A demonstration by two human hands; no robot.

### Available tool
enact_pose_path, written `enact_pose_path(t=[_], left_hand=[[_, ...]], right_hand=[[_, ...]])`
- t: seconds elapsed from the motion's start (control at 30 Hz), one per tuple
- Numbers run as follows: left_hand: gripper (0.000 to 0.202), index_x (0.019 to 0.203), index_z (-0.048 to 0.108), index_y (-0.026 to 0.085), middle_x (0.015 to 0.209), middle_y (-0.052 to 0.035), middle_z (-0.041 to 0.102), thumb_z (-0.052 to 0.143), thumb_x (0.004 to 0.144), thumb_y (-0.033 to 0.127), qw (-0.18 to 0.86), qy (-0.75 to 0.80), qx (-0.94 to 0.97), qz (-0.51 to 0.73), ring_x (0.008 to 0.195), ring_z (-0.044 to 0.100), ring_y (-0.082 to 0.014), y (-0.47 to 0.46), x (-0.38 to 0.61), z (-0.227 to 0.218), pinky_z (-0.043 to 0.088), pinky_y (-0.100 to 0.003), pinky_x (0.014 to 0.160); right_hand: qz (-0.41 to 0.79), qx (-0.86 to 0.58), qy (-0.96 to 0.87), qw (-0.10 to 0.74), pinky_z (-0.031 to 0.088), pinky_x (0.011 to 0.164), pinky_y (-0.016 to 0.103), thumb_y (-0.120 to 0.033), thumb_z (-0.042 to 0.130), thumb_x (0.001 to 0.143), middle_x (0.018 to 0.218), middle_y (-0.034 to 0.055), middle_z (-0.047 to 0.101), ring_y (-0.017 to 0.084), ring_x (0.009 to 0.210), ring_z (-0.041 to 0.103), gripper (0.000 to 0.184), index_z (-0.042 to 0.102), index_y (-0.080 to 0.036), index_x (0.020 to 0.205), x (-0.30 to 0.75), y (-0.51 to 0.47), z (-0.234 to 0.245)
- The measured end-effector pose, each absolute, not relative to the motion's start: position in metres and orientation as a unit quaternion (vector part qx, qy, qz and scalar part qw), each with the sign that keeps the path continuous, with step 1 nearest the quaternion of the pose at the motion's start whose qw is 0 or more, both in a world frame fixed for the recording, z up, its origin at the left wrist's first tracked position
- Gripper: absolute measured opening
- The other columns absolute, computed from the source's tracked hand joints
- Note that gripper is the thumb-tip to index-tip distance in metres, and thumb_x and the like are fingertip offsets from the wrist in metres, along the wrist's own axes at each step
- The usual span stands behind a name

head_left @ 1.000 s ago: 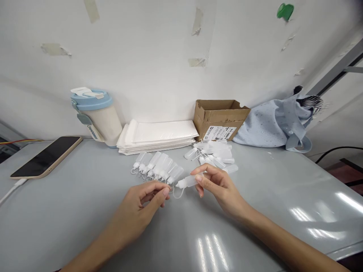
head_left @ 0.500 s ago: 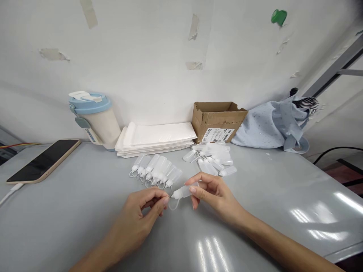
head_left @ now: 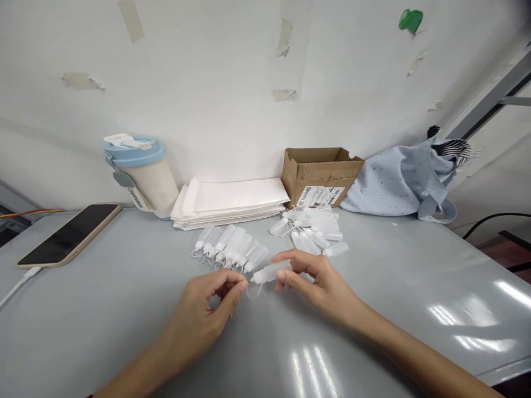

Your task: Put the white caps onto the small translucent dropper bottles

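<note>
My right hand (head_left: 305,276) holds a small translucent dropper bottle (head_left: 271,272) between thumb and fingers, its narrow tip pointing left. From the bottle's white neck a thin clear strap (head_left: 255,293) loops down and back up to the fingertips of my left hand (head_left: 222,298). Thumb and forefinger of that hand are pinched on the strap's end, right beside the bottle tip; the end itself is hidden. Just behind the hands lies a row of similar bottles (head_left: 232,246) with looped straps. Farther right is a loose pile of such bottles (head_left: 317,224).
Against the wall stand a blue-lidded tumbler (head_left: 151,179), a stack of white packets (head_left: 236,196), an open cardboard box (head_left: 319,177) and a light blue cloth bag (head_left: 381,182). A phone (head_left: 70,235) with a white cable lies at left on the grey table (head_left: 373,354).
The held bottle and my left fingertips have risen slightly in the picture, still close together. The whole view has shifted a little. My grips look the same.
</note>
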State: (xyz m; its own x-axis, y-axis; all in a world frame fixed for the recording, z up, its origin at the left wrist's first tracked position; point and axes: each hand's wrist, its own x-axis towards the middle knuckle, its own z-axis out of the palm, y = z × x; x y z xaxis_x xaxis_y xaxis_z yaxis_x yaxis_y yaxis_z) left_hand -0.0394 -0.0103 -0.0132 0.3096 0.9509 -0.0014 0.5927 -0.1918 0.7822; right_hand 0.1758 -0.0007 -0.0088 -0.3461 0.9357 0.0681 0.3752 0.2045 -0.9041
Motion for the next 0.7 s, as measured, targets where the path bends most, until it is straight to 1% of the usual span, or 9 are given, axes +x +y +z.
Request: enact_pose_path(t=[0.1, 0.2, 0.23, 0.3, 0.4, 0.5, 0.6, 0.7], left_hand=[[0.025, 0.073, 0.059, 0.021, 0.056, 0.0027, 0.053, 0.044, 0.088, 0.034, 0.261, 0.544, 0.746, 0.283, 0.052, 0.049, -0.0127, -0.007, -0.043, -0.017, 0.034, -0.019, 0.042], [0.021, 0.075, 0.056, 0.021, 0.057, 0.0031, 0.053, 0.043, 0.089, 0.029, 0.159, 0.542, 0.767, 0.305, 0.051, 0.047, -0.012, -0.005, -0.046, -0.026, 0.034, -0.019, 0.043], [0.019, 0.076, 0.055, 0.021, 0.057, 0.0035, 0.052, 0.042, 0.089, 0.027, 0.129, 0.538, 0.775, 0.305, 0.05, 0.046, -0.0117, -0.004, -0.047, -0.029, 0.034, -0.02, 0.045], [0.019, 0.077, 0.054, 0.02, 0.057, 0.0038, 0.051, 0.041, 0.09, 0.025, 0.086, 0.534, 0.788, 0.292, 0.049, 0.046, -0.0113, -0.003, -0.049, -0.035, 0.035, -0.02, 0.047], [0.02, 0.076, 0.053, 0.02, 0.055, 0.0041, 0.05, 0.039, 0.09, 0.024, 0.055, 0.545, 0.797, 0.253, 0.047, 0.046, -0.0116, -0.001, -0.049, -0.037, 0.034, -0.021, 0.049], [0.024, 0.071, 0.052, 0.021, 0.048, 0.0056, 0.044, 0.038, 0.089, 0.027, 0.046, 0.562, 0.799, 0.21, 0.043, 0.043, -0.0122, 0.001, -0.049, -0.036, 0.031, -0.022, 0.048], [0.032, 0.06, 0.043, 0.021, 0.046, 0.0058, 0.039, 0.038, 0.089, 0.032, 0.049, 0.568, 0.8, 0.188, 0.041, 0.038, -0.012, 0.001, -0.048, -0.036, 0.027, -0.022, 0.047], [0.036, 0.056, 0.033, 0.022, 0.047, 0.0055, 0.036, 0.038, 0.089, 0.033, 0.048, 0.562, 0.805, 0.185, 0.043, 0.034, -0.0118, 0.0, -0.049, -0.037, 0.025, -0.023, 0.047]], right_hand=[[0.35, -0.503, -0.712, 0.343, 0.044, 0.06, 0.027, -0.032, 0.051, 0.09, 0.069, 0.0001, 0.069, 0.015, 0.06, 0.058, 0.025, 0.058, -0.02, 0.11, 0.181, 0.005, -0.008], [0.28, -0.539, -0.712, 0.352, 0.045, 0.06, 0.028, -0.03, 0.05, 0.09, 0.072, 0.0007, 0.068, 0.015, 0.061, 0.059, 0.023, 0.058, -0.021, 0.109, 0.189, 0.012, -0.01], [0.248, -0.549, -0.719, 0.345, 0.046, 0.06, 0.028, -0.029, 0.05, 0.089, 0.075, 0.0015, 0.069, 0.016, 0.063, 0.06, 0.021, 0.058, -0.021, 0.107, 0.191, 0.014, -0.011], [0.169, -0.576, -0.74, 0.304, 0.046, 0.06, 0.028, -0.026, 0.049, 0.089, 0.083, 0.0033, 0.069, 0.017, 0.066, 0.061, 0.02, 0.059, -0.021, 0.106, 0.195, 0.018, -0.014], [0.08, -0.617, -0.748, 0.232, 0.046, 0.061, 0.03, -0.021, 0.048, 0.089, 0.097, 0.0074, 0.067, 0.019, 0.074, 0.062, 0.022, 0.06, -0.019, 0.108, 0.199, 0.022, -0.019], [0.052, -0.641, -0.738, 0.205, 0.045, 0.061, 0.032, -0.019, 0.049, 0.088, 0.1, 0.0104, 0.065, 0.024, 0.082, 0.062, 0.024, 0.061, -0.017, 0.108, 0.2, 0.023, -0.021], [0.039, -0.653, -0.734, 0.18, 0.043, 0.059, 0.031, -0.019, 0.049, 0.089, 0.1, 0.0106, 0.064, 0.024, 0.08, 0.063, 0.024, 0.06, -0.016, 0.11, 0.2, 0.024, -0.021], [0.033, -0.659, -0.736, 0.152, 0.043, 0.059, 0.031, -0.019, 0.051, 0.088, 0.102, 0.0104, 0.064, 0.024, 0.082, 0.063, 0.025, 0.059, -0.017, 0.112, 0.199, 0.025, -0.02]])
